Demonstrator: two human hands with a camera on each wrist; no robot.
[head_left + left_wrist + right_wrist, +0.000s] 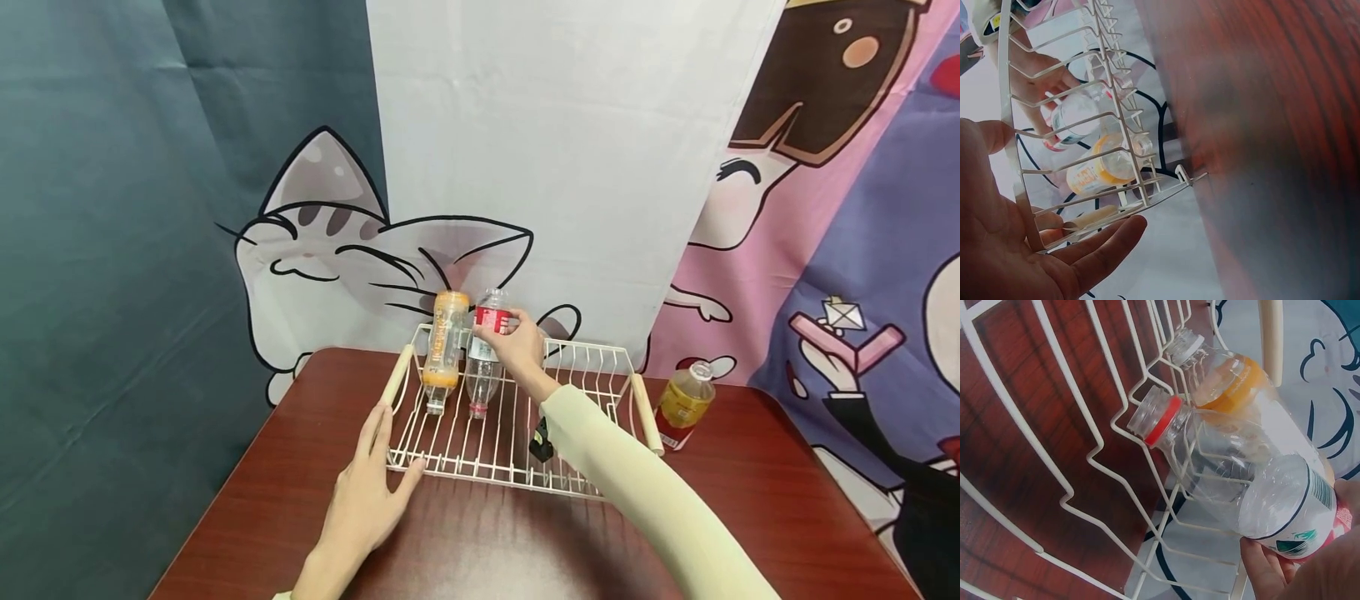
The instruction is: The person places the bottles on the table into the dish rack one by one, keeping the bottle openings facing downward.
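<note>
My right hand (517, 346) grips a clear plastic bottle (1216, 465) by its red-and-white label, neck down, inside a white wire dish rack (495, 477). A red ring circles the bottle's capless neck. Just left of it, a second clear bottle with orange bands (442, 350) leans neck down in the rack. My left hand (367, 492) rests at the rack's front left corner, fingers by the wooden handle (397, 375) and thumb at the front rail. In the left wrist view, the left hand (1016, 237) lies around the wire frame.
To the right of the rack, a bottle with a yellow-and-red label (684, 406) stands upright on the red-brown table (300, 467). A second wooden handle (647, 414) forms the rack's right side. Behind the table hangs a printed cloth (570, 150) with cartoon figures.
</note>
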